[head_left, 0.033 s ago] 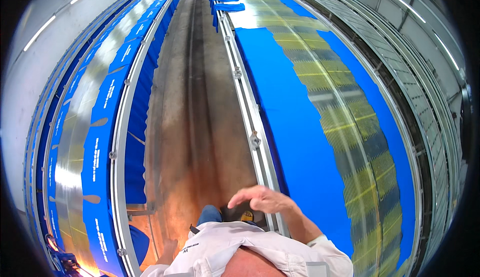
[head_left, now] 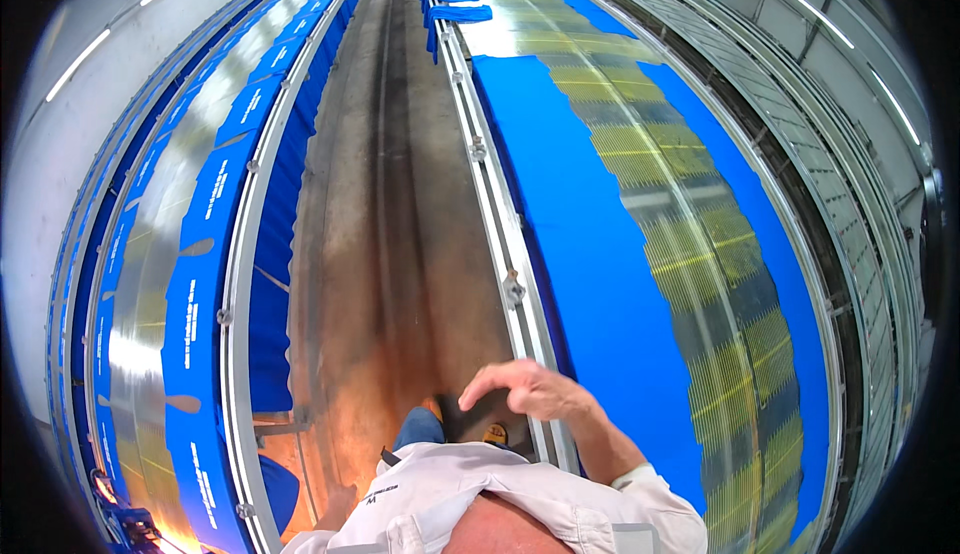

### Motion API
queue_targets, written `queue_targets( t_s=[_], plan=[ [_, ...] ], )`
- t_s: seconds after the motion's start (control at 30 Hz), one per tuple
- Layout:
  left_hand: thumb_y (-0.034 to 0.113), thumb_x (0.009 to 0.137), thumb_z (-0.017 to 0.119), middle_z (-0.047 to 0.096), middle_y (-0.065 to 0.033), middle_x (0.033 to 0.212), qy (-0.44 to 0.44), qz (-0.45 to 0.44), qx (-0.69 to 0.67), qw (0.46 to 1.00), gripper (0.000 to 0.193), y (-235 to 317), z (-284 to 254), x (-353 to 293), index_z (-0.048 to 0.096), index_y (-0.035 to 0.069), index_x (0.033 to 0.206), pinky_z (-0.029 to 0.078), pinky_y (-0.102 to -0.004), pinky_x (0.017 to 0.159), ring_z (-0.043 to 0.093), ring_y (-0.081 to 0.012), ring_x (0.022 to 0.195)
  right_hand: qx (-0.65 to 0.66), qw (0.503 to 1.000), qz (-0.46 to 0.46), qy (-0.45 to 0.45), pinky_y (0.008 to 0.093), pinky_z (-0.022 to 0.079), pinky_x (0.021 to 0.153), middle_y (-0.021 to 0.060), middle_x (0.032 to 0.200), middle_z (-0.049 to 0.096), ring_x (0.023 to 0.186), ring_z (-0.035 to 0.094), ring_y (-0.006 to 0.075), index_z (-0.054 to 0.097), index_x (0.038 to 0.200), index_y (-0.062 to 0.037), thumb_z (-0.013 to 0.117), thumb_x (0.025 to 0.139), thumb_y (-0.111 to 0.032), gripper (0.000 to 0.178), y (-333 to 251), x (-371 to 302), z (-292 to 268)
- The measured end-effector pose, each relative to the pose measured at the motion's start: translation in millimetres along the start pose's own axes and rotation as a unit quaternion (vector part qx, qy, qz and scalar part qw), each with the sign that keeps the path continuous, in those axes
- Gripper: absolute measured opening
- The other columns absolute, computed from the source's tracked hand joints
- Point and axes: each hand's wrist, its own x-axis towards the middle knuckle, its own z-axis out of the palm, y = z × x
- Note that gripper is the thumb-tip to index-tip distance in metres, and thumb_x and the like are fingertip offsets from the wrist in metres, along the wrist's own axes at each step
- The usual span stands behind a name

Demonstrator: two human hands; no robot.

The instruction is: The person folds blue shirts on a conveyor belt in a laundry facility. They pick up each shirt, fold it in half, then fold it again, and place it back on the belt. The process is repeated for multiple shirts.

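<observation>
- Left hand (head_left: 340, 499), low by the white shirt (head_left: 450, 484): seen in part only; I cannot tell its grip.
- Right hand (head_left: 535, 391), raised at the near end of the right table's metal rail (head_left: 522, 329): fingers loosely bent, partly open, nothing in hold that I can see; contact with the rail, I cannot tell.
- Footwear, yellow (head_left: 495, 435), on the aisle floor (head_left: 390, 214): stained concrete, orange-tinted close to me.
- Blue fabric (head_left: 610, 304), nearest the right hand: spread flat along the right table, inside the rail.
- Table surface, right (head_left: 775, 354): glossy, yellow-patterned strip, bared between fabric edges.
- Left table: blue panels (head_left: 195, 294) with white print and grey rounded gaps; blue cloth (head_left: 275, 324) hanging down its aisle side.
- Blue pieces (head_left: 460, 14), draped in a row over the right table's far edge.
- Room: pale wall (head_left: 60, 144), tube lights (head_left: 78, 66) overhead.
</observation>
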Motion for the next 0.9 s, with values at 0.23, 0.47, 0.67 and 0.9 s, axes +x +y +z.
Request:
queue_targets(
  t_s=[0.23,0.47,0.67,0.9],
  plan=[
    [0.026,0.086,0.064,0.062,-0.0062,0.070,-0.060,0.029,-0.129,0.989,0.023,160,-68,130,0.065,0.004,0.093,0.046,-0.0301,0.056,0.058,-0.0152,0.063,0.001,0.922,-0.387,0.019,0.0350,0.049,0.067,0.0127,0.084,0.058,0.077,0.060,0.0242,0.056,0.084,-0.0008,0.048,0.080,-0.070,0.069,-137,204,-81],
    [0.022,0.089,0.063,0.061,-0.0017,0.069,0.016,0.111,-0.413,0.904,0.018,302,-236,365,0.065,0.007,0.098,0.044,-0.0258,0.052,0.057,-0.0094,0.062,0.026,0.820,-0.571,-0.037,0.0357,0.046,0.062,0.0123,0.078,0.055,0.071,0.057,0.0255,0.053,0.079,-0.0013,0.048,0.083,-0.057,0.056,-160,398,-136],
    [0.025,0.090,0.062,0.062,-0.0019,0.075,0.056,0.132,-0.414,0.899,0.024,474,-385,434,0.065,0.005,0.102,0.045,-0.0251,0.055,0.058,-0.0091,0.068,0.010,0.812,-0.583,-0.029,0.0363,0.043,0.058,0.0119,0.074,0.052,0.066,0.054,0.0265,0.051,0.075,-0.0017,0.049,0.086,-0.046,0.046,-132,516,-242],
    [0.031,0.090,0.060,0.062,-0.0041,0.078,-0.013,0.001,-0.291,0.957,0.030,503,-409,505,0.063,0.004,0.104,0.046,-0.0286,0.057,0.059,-0.0122,0.069,0.009,0.788,-0.616,0.001,0.0370,0.040,0.053,0.0115,0.068,0.049,0.060,0.051,0.0278,0.048,0.070,-0.0023,0.049,0.089,-0.033,0.036,-128,651,-415]
  ],
)
